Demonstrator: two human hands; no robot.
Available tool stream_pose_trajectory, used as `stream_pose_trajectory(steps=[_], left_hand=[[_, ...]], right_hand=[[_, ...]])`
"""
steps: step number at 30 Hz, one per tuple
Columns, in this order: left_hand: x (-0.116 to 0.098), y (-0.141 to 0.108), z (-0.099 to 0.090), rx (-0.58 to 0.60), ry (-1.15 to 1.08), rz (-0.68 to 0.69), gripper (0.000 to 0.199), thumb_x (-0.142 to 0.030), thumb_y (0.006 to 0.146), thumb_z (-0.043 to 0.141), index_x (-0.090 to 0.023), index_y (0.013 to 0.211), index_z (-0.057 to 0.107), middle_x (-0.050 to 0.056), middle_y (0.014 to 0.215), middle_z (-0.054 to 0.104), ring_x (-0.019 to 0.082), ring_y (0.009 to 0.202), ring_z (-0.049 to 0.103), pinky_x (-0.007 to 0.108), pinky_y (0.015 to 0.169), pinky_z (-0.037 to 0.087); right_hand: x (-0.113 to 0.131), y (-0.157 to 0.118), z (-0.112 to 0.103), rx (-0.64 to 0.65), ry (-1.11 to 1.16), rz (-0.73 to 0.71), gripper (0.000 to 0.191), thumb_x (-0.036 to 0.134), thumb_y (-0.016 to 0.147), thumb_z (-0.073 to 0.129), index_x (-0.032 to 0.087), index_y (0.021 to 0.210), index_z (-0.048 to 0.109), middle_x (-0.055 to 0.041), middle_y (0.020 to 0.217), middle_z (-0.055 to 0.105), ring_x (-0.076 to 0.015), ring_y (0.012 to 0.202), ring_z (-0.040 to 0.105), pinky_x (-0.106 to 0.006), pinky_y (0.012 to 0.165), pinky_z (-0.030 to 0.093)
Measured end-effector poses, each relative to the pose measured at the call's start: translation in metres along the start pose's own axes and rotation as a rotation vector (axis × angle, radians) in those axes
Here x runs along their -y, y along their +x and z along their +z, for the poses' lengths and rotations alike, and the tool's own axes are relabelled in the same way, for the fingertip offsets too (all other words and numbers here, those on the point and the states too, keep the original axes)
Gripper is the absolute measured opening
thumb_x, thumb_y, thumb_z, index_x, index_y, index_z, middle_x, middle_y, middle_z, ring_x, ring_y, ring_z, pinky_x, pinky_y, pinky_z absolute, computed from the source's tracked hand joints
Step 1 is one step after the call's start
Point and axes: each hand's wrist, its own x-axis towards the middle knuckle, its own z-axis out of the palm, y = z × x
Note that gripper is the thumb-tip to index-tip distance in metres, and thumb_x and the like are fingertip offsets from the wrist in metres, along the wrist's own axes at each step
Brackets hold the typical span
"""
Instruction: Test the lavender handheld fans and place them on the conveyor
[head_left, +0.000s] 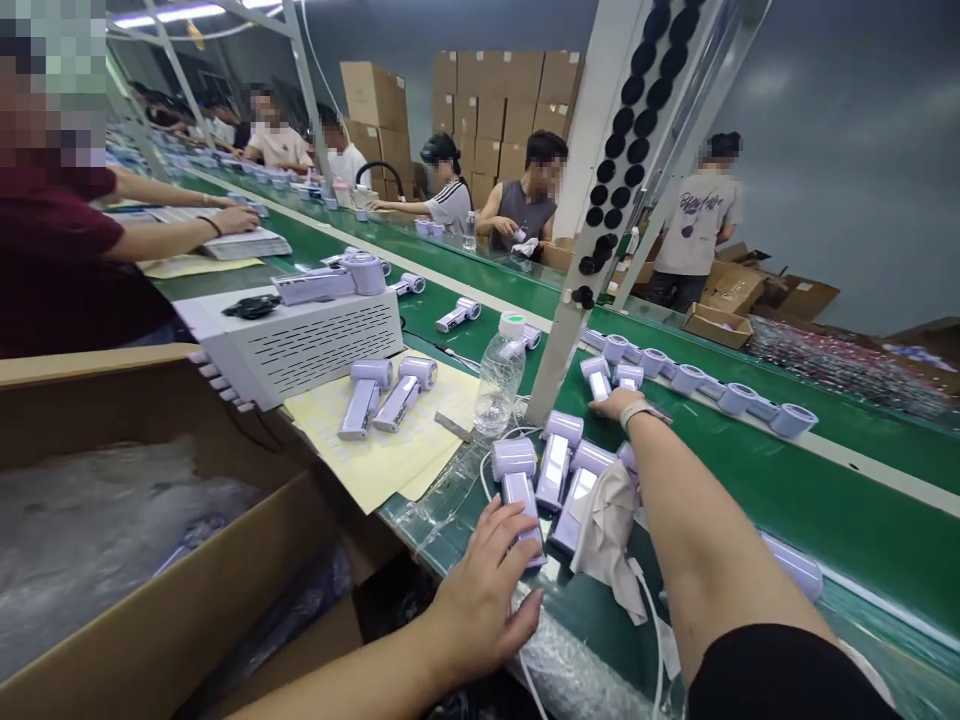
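Note:
My left hand (491, 585), fingers apart, rests over the handle of a lilac device (514, 460) at the near table edge. Beside it lie more lilac devices (556, 465) and a crumpled pale cloth (609, 530). My right hand (616, 403) reaches out to the green belt, its fingers at the lower end of another lilac device (598, 380); a second one (628, 376) lies just right of it. How the right fingers close is too small to tell. A row of lilac devices (688, 378) runs along the belt's middle strip.
A clear bottle (498, 385) stands beside a slanted white post (559, 345). Left are yellow sheets (375, 470) with two devices, a white vented box (322, 345) and an open carton (172, 590). Several people sit or stand along the green belt (862, 430).

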Motion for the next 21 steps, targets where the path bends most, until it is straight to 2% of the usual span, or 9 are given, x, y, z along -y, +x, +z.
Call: stream_pose_trajectory(steps=[4,8,10,12,15,16,18,20,21], left_hand=[[0.005,0.001,-0.004,0.026,-0.086,-0.042,0.029,-0.026,0.088,0.055,-0.018,0.115,0.062,0.018,0.127,0.069,0.035,0.135,0.059,0.067,0.124,0.035],[0.0,0.009,-0.008,0.008,-0.278,-0.209,0.029,-0.036,0.099,0.048,-0.021,0.117,0.066,0.013,0.126,0.072,0.031,0.134,0.059,0.068,0.13,0.017],[-0.016,0.023,-0.01,0.016,-0.55,-0.287,0.044,-0.05,0.101,0.051,-0.022,0.134,0.062,0.014,0.142,0.066,0.031,0.141,0.053,0.063,0.131,0.017],[-0.037,0.042,-0.012,0.028,-1.004,-0.351,0.071,-0.068,0.095,0.056,-0.023,0.148,0.052,0.016,0.159,0.052,0.033,0.15,0.046,0.055,0.129,0.031],[-0.062,0.061,-0.011,-0.046,-1.578,-0.572,0.074,-0.08,0.087,0.058,-0.022,0.132,0.063,0.014,0.139,0.069,0.032,0.132,0.064,0.047,0.113,0.052],[-0.065,0.062,-0.011,-0.059,-1.659,-0.645,0.069,-0.078,0.084,0.065,-0.022,0.124,0.067,0.012,0.126,0.075,0.031,0.122,0.07,0.045,0.108,0.056],[-0.062,0.059,-0.014,-0.026,-1.706,-0.73,0.062,-0.068,0.075,0.082,-0.02,0.111,0.072,0.01,0.107,0.08,0.03,0.107,0.076,0.042,0.098,0.06],[-0.053,0.048,-0.02,0.035,-1.705,-0.775,0.058,-0.059,0.069,0.091,-0.018,0.107,0.074,0.009,0.103,0.082,0.027,0.098,0.078,0.038,0.091,0.062],[-0.048,0.041,-0.024,0.055,-1.704,-0.792,0.057,-0.057,0.069,0.092,-0.018,0.106,0.075,0.01,0.105,0.082,0.026,0.095,0.078,0.036,0.089,0.063]], right_hand=[[-0.007,-0.031,-0.023,-0.036,0.122,0.061,0.033,0.037,0.101,0.07,0.015,0.125,0.068,-0.0094,0.122,0.071,-0.0241,0.103,0.072,-0.044,0.09,0.061],[-0.024,-0.122,-0.038,-0.209,0.254,0.01,0.052,0.047,0.09,0.076,0.013,0.129,0.072,-0.0144,0.126,0.074,-0.0345,0.115,0.07,-0.049,0.102,0.055],[-0.022,-0.184,-0.029,-0.29,0.308,-0.04,0.058,0.054,0.081,0.08,0.018,0.127,0.076,-0.0145,0.145,0.065,-0.0408,0.134,0.059,-0.054,0.112,0.048],[-0.012,-0.243,-0.011,-0.399,0.451,-0.174,0.057,0.056,0.079,0.079,0.022,0.125,0.078,-0.0138,0.155,0.057,-0.0424,0.144,0.051,-0.06,0.119,0.04],[-0.001,-0.305,0.014,-0.372,0.554,-0.377,0.058,0.049,0.083,0.079,0.03,0.137,0.073,-0.0109,0.166,0.044,-0.0428,0.15,0.044,-0.067,0.121,0.036],[-0.001,-0.314,0.019,-0.29,0.553,-0.435,0.059,0.049,0.083,0.08,0.031,0.139,0.071,-0.0108,0.167,0.043,-0.0428,0.149,0.044,-0.066,0.119,0.039],[-0.01,-0.314,0.024,-0.145,0.52,-0.472,0.043,0.048,0.089,0.075,0.031,0.128,0.077,-0.0109,0.154,0.059,-0.0398,0.14,0.057,-0.061,0.111,0.05],[-0.024,-0.295,0.026,-0.144,0.469,-0.391,0.024,0.042,0.097,0.064,0.026,0.101,0.082,-0.0113,0.124,0.077,-0.037,0.126,0.066,-0.06,0.108,0.052],[-0.031,-0.282,0.027,-0.196,0.438,-0.318,0.024,0.036,0.099,0.061,0.023,0.091,0.079,-0.0131,0.113,0.079,-0.0381,0.125,0.066,-0.063,0.111,0.048]])
